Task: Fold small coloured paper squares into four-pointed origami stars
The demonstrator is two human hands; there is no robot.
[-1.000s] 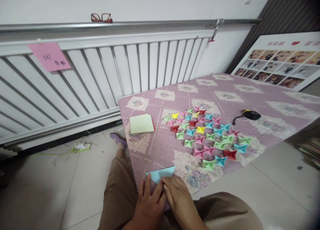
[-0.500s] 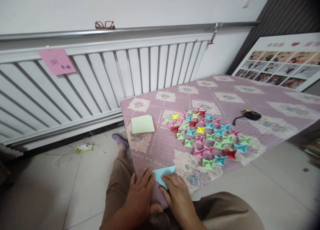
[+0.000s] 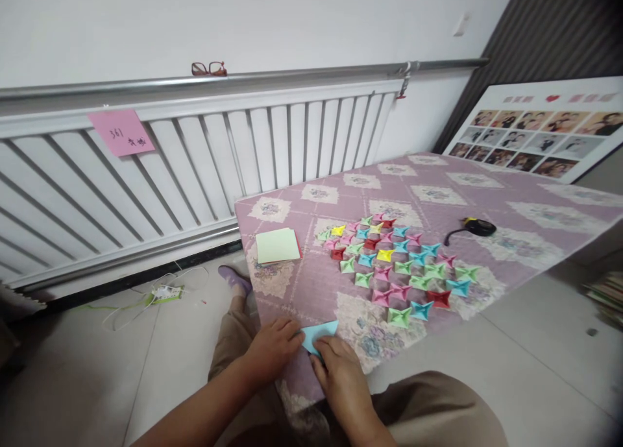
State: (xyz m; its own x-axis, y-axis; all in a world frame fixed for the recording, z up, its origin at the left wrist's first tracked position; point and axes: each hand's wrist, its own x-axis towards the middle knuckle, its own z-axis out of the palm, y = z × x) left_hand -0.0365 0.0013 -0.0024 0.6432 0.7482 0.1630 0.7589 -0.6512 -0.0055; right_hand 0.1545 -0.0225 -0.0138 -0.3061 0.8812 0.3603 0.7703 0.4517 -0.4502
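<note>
A light blue folded sheet of paper [image 3: 318, 333], roughly triangular, lies at the near edge of the cloth-covered table between my hands. My left hand [image 3: 275, 346] has its fingers bent and closed at the paper's left corner, hiding that tip. On the right part of the sheet, my right hand [image 3: 341, 372] presses its fingertips down, with the thumb near the lower edge, so the paper is gripped there. Rows of small folded paper shapes [image 3: 385, 255] in pink, green, blue, red and yellow stand beyond my right hand.
A stack of square paper [image 3: 278, 246] lies at the table's left side. A black object with a cord [image 3: 479, 227] rests farther right on the patterned tablecloth [image 3: 311, 291]. Behind stand a white radiator [image 3: 272, 142] and a photo board [image 3: 535, 126]. A power strip [image 3: 166, 293] lies on the floor.
My left hand has turned, its forearm swinging out to the left, and its fingers have gone from stretched out to bent at the paper's corner. The view has shifted slightly.
</note>
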